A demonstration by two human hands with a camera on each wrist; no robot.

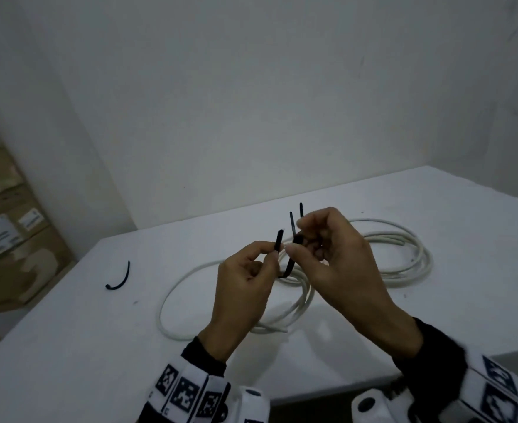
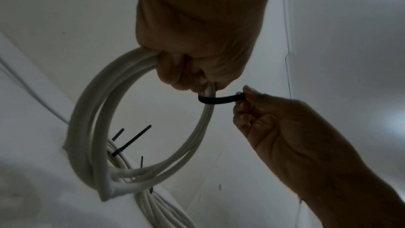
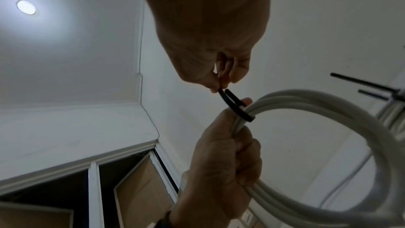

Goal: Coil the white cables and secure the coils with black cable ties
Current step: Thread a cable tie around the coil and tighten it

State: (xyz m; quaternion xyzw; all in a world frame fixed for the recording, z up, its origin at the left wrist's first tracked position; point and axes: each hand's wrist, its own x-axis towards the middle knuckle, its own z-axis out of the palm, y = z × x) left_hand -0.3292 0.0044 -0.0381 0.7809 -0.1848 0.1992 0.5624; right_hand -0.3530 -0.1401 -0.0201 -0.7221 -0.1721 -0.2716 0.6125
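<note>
My left hand grips a bundle of white cable loops in its fist, and its thumb touches the black cable tie wrapped round those strands. Just to the right, my right hand pinches the free end of that tie between thumb and fingertip. The tie forms a loose loop round the bundle. In the head view the rest of this cable lies in a wide loop on the white table.
A second white coil lies behind my hands with black tie tails sticking up. One loose black tie rests on the table's left part. Cardboard boxes stand beyond the left edge. A wall is close behind.
</note>
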